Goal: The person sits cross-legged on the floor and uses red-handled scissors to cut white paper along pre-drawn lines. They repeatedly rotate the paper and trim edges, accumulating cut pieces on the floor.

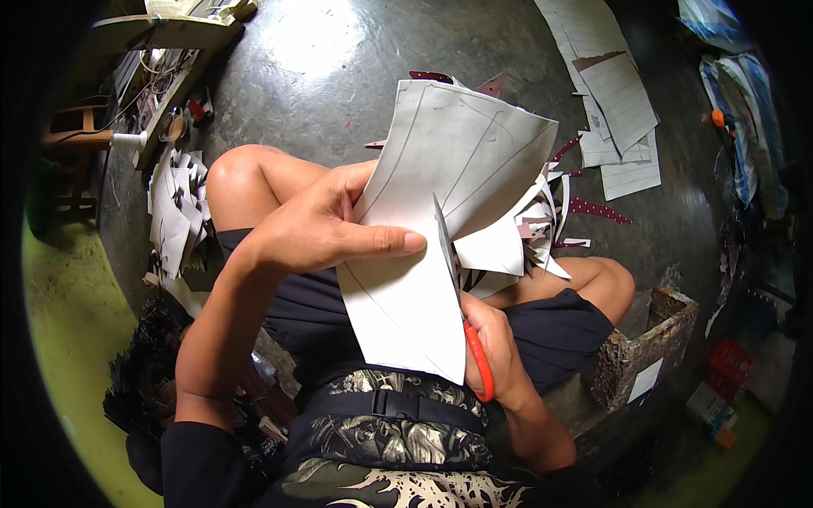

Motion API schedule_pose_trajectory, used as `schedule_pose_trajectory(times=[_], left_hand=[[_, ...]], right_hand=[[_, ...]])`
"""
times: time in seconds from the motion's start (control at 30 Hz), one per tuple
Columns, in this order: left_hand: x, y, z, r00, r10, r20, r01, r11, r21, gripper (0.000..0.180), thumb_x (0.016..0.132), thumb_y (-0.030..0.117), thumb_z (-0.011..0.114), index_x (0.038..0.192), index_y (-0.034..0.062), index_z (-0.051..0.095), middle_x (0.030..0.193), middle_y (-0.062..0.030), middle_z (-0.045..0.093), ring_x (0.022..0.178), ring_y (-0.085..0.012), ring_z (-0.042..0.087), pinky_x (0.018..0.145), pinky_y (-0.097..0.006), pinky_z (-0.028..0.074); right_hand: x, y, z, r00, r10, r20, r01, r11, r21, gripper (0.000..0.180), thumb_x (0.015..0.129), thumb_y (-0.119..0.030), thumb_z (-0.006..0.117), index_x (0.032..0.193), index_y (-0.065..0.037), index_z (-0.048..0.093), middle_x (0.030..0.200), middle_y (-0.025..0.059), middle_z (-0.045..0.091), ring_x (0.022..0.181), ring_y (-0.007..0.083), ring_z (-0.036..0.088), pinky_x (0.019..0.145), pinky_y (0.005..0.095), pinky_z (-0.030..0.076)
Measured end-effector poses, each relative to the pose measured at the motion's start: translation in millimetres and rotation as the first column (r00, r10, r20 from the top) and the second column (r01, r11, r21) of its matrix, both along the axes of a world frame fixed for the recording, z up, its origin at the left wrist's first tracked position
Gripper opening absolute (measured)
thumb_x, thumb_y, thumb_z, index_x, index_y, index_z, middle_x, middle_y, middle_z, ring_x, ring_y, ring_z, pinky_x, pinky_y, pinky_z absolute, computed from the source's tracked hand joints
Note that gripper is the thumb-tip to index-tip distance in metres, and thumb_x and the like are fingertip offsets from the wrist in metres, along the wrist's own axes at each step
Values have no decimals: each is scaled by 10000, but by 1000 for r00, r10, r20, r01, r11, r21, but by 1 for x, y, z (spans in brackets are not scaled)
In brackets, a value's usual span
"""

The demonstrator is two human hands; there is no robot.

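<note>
Head view, near to far: right hand (500,347) clenched on red-handled scissors (461,305), blade up into a thin, floppy paper sheet (440,220) over the lap. Left hand (318,224) pinching its left edge, thumb on top; light, easily torn, best held beside the cut. Scraps (178,212) on floor (339,76) beyond.

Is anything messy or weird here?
Yes. Cut paper scraps lie heaped on the floor by the person's left knee, and loose lined sheets are scattered further off. The left hand holds a paper sheet while the right hand works red-handled scissors.
</note>
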State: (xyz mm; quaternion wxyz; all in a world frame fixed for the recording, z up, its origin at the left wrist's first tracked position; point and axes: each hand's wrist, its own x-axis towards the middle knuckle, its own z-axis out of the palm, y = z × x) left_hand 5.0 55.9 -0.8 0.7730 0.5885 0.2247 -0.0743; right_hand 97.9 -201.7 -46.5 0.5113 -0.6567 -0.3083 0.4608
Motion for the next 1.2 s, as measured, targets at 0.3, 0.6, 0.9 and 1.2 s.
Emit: schedule_pose_trajectory(times=[0.3,0.6,0.9,1.2], left_hand=[[2,14,-1,987,161,11,-155,963,-221,608,884,97,845,1402,-42,558,1245,-120,706,1131,-161,667,972,-309,548],[-5,21,17,995,6,-97,-3,1000,26,542,884,103,848,1349,-44,610,1212,-114,722,1090,-169,684,931,-317,564],[-9,9,6,993,94,66,-90,994,-68,558,895,114,839,1369,-48,593,1224,-99,714,1137,-183,663,1009,-333,519],[-14,2,5,991,131,-30,-132,990,-48,790,830,68,859,1497,-48,453,1310,-124,657,1198,-212,627,1053,-342,479]], right_hand=[[1,1,17,1000,12,13,-11,997,-80,188,878,-98,728,864,43,604,691,213,597,583,269,569,584,365,466],[2,-2,24,995,14,-104,-25,994,-106,250,831,-147,804,861,45,647,708,164,653,637,119,600,598,318,489],[-9,-22,13,973,-96,-209,106,994,41,382,818,-286,797,936,53,667,738,104,665,671,170,665,628,328,519],[-61,-112,-72,905,-230,-359,167,966,-197,522,855,-397,771,1212,-48,618,1127,192,594,1062,372,573,968,411,460]])
